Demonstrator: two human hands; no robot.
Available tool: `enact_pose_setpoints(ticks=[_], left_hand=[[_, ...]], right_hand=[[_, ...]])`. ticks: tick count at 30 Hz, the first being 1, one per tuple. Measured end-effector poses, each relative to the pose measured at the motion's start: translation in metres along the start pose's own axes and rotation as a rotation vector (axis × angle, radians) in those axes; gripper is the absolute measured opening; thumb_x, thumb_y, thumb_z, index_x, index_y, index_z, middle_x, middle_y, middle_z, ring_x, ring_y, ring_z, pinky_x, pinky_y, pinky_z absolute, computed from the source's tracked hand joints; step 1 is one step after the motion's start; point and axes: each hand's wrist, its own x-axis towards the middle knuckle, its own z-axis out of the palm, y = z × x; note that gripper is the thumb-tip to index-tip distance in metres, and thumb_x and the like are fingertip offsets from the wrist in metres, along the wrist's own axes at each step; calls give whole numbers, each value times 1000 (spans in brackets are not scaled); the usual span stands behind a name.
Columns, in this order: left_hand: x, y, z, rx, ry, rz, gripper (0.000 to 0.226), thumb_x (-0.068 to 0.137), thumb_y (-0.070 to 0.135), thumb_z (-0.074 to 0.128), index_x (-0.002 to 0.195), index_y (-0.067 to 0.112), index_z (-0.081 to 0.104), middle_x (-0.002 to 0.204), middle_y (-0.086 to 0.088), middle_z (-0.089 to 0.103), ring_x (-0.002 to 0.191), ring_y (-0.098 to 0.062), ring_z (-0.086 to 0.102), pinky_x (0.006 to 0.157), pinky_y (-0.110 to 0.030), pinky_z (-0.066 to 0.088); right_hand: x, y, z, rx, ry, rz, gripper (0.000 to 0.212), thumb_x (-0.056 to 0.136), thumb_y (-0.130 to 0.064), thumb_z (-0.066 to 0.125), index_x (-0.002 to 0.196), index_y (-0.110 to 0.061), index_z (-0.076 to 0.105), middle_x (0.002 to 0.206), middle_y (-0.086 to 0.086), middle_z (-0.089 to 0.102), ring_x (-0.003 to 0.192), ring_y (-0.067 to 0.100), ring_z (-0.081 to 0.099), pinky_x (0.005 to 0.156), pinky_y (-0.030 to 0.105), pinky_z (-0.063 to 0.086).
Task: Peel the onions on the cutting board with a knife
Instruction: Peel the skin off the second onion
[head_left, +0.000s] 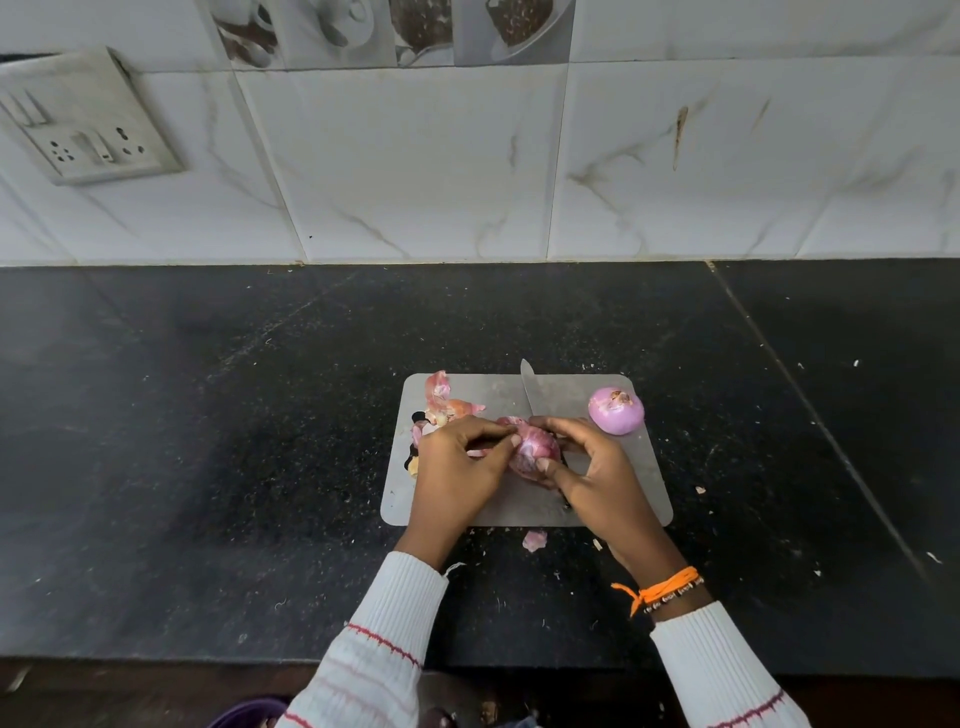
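A: Which step is judged to be in hand?

B: The skin of the second onion (535, 448) is being stripped. It is held just above the cutting board (647, 467), between the two sets of fingers. It is cradled from the right and beneath by the right hand (597, 478), whose fingers are curled round it, the thumb laid on its near face. A flap of skin at its left side is pinched by the left hand (460, 467), thumb against fingertips.

A: And the knife?

B: The knife (529, 387) is seen only as a blade rising beyond the right fingers; the handle is hidden under that hand, so whether it is gripped cannot be told.

A: What is called for next?

B: Probably a pull of the pinched flap leftward, away from the right fingers, while the onion is kept steady. A tear is to be feared if the skin is dry.

A: What room is there?

B: A peeled onion (616, 409) lies right of and beyond the right fingers, near the board's far right corner. Loose skins (444, 402) are heaped just beyond the left fingers. One scrap (534, 540) lies off the board's near edge on the dark counter (208, 415). Left of the left fingers the board ends soon, with open counter past it.
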Motion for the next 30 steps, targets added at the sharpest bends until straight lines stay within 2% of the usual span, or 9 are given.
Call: enact_pose_setpoints(ticks=[5, 9, 13, 16, 18, 21, 24, 27, 30], left_hand=[[0, 0, 0, 31, 1, 34, 8, 73, 6, 76, 80, 8, 75, 76, -1, 70, 71, -10, 66, 70, -20, 54], [-1, 0, -1, 87, -16, 90, 5, 72, 4, 76, 77, 6, 75, 74, -5, 70, 67, -10, 64, 66, -15, 51], [-1, -1, 0, 130, -38, 114, 5, 70, 3, 76, 74, 6, 74, 72, -5, 68, 65, -12, 62, 64, -20, 51], [-2, -3, -1, 178, -31, 151, 7, 70, 0, 75, 72, 6, 73, 70, -3, 67, 60, -4, 57, 60, -13, 48], [-4, -5, -3, 157, -35, 151, 8, 72, 0, 74, 75, 7, 74, 70, -1, 67, 61, -4, 59, 61, -14, 49], [-6, -5, -5, 35, -11, 57, 11, 77, 1, 71, 82, 10, 75, 75, 3, 69, 71, -9, 65, 71, -22, 54], [-8, 1, -5, -68, 5, -24, 15, 77, 3, 71, 88, 14, 74, 81, 7, 71, 78, -6, 67, 77, -23, 55], [-9, 2, -5, -19, -2, 45, 15, 75, 7, 74, 88, 15, 74, 82, 8, 70, 77, -2, 67, 75, -19, 55], [-6, 2, -6, 56, -2, 106, 10, 74, 8, 75, 83, 11, 75, 77, 6, 69, 70, -3, 65, 69, -17, 54]], right_hand=[[-3, -2, 0, -20, -12, -21, 43, 79, 9, 63, 105, -25, 59, 103, -19, 56, 97, -15, 52, 77, 0, 40], [-4, -1, 0, -96, -14, -37, 42, 78, 9, 63, 112, -16, 62, 101, -22, 54, 97, -17, 50, 79, -1, 38], [-4, -2, 0, -152, -15, -52, 41, 79, 7, 64, 114, -14, 62, 99, -25, 51, 94, -20, 48, 80, -3, 36], [-5, -2, 2, -181, -19, -52, 41, 78, 8, 65, 114, -12, 62, 97, -24, 50, 93, -18, 48, 80, -4, 35], [-6, -2, 4, -189, -13, -51, 40, 77, 8, 65, 113, -11, 62, 97, -20, 51, 93, -16, 48, 80, -5, 35], [-5, -4, 4, -138, 0, -20, 40, 79, 8, 63, 112, -15, 61, 98, -23, 51, 92, -17, 48, 77, -4, 36], [-5, -5, 3, -85, 11, 5, 41, 80, 6, 62, 109, -23, 60, 101, -22, 54, 95, -16, 50, 79, 0, 40], [-5, -6, 2, -99, 15, -6, 39, 80, 5, 64, 111, -19, 62, 103, -17, 56, 98, -13, 51, 82, 1, 40], [-7, -7, 2, -134, -3, -38, 42, 79, 7, 63, 111, -19, 61, 100, -24, 52, 97, -23, 47, 79, -3, 37]])
